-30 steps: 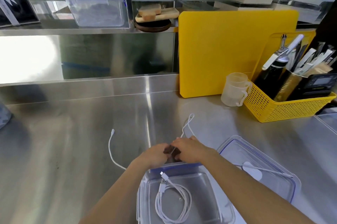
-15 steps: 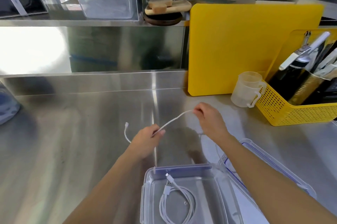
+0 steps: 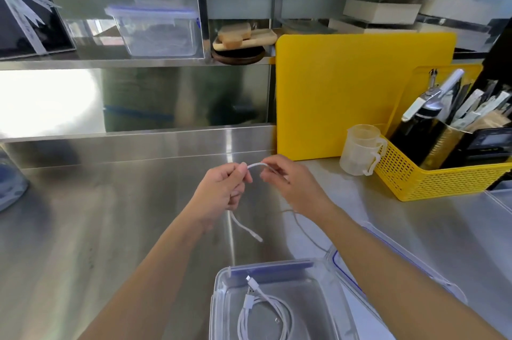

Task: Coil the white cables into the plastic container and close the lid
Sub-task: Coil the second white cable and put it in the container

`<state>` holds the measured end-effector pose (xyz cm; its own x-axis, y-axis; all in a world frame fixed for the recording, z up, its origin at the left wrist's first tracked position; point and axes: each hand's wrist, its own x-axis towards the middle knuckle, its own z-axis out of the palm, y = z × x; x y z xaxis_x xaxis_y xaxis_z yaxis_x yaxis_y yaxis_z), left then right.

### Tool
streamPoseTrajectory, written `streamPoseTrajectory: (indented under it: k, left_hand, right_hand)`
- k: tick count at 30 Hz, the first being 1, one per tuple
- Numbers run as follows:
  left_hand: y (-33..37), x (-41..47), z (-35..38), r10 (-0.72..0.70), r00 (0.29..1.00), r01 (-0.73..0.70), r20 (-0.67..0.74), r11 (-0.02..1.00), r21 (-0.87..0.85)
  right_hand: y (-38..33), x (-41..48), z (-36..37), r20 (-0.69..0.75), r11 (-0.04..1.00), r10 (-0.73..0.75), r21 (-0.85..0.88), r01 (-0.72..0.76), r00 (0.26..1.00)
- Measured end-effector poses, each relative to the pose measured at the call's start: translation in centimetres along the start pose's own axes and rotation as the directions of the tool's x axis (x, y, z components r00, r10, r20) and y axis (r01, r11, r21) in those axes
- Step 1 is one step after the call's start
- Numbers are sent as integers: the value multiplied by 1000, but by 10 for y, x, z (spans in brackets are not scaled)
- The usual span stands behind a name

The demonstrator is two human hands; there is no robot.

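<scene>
A white cable (image 3: 257, 165) arches between my two hands, raised above the steel counter. My left hand (image 3: 221, 190) pinches one side, and a short end with its plug (image 3: 246, 229) dangles below it. My right hand (image 3: 288, 184) pinches the other side, and the rest of the cable trails down under my right forearm toward the lid. A clear plastic container (image 3: 221, 301) stands open at the bottom centre with one coiled white cable (image 3: 266, 314) inside. Its blue-rimmed lid (image 3: 393, 253) lies flat just right of it, partly under my right arm.
A yellow cutting board (image 3: 360, 95) leans on the back wall. In front of it stand a translucent measuring cup (image 3: 360, 150) and a yellow basket (image 3: 443, 179) of tools. Closed containers (image 3: 155, 29) sit on the shelf above. A blurred object (image 3: 11, 187) lies at the far left.
Both hands lifted the cable off the counter, spread apart, then came back close together higher up. The loose end now hangs under my left hand. The camera view tilted up.
</scene>
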<state>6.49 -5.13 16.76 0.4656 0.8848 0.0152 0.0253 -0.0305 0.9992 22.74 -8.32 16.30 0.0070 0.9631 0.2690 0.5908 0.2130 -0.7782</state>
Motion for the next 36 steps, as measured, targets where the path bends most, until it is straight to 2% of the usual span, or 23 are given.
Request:
streamPoseTrajectory:
  k: [3,6,8,10,15,19,23,26,30,32,34,36]
  left_hand:
    - [7,-5,-7,-28,999,30,20,994,-104]
    - [6,-12,-17,-72,997,79,38,974,-211]
    - [7,-17,-21,-71,997,78,37,963,-260]
    - [12,-21,-24,-53,998,56,16,925,-376]
    - [29,-19,-38,-57,988,-68,-147,683,-727]
    - [33,-21,-44,-77,969,-158,-234,535,-830]
    - [35,-24,-50,-61,958,-221,-280,462,-859]
    - [38,-27,-55,-46,968,-187,-247,524,-831]
    - [39,-35,-51,-66,997,16,-50,745,-667]
    - [38,-39,-46,-117,992,127,53,820,-559]
    - [37,-41,-41,-141,985,171,98,870,-463]
    - [38,-42,-38,-120,988,151,98,894,-422]
  right_hand:
    - [-6,4,-15,-211,998,14,66,-1,977]
    - [-4,8,-35,-452,978,103,210,-7,886]
    - [3,9,-47,-512,985,136,163,-59,848]
    - [9,4,-51,-464,990,142,83,-116,874]
    - [13,-19,-35,-306,969,174,224,-106,936]
    - [10,-29,-18,-204,983,171,107,-151,964]
    - [7,-33,-9,-275,979,182,145,-146,944]
    - [5,-33,-14,-368,977,166,186,-103,915]
    - [2,-26,-26,-438,989,119,126,-71,891]
    - [2,-22,-33,-459,991,107,126,-54,882]
    - [2,-20,-39,-455,998,61,44,-46,889]
    - [8,-19,-45,-451,993,14,-99,-65,893]
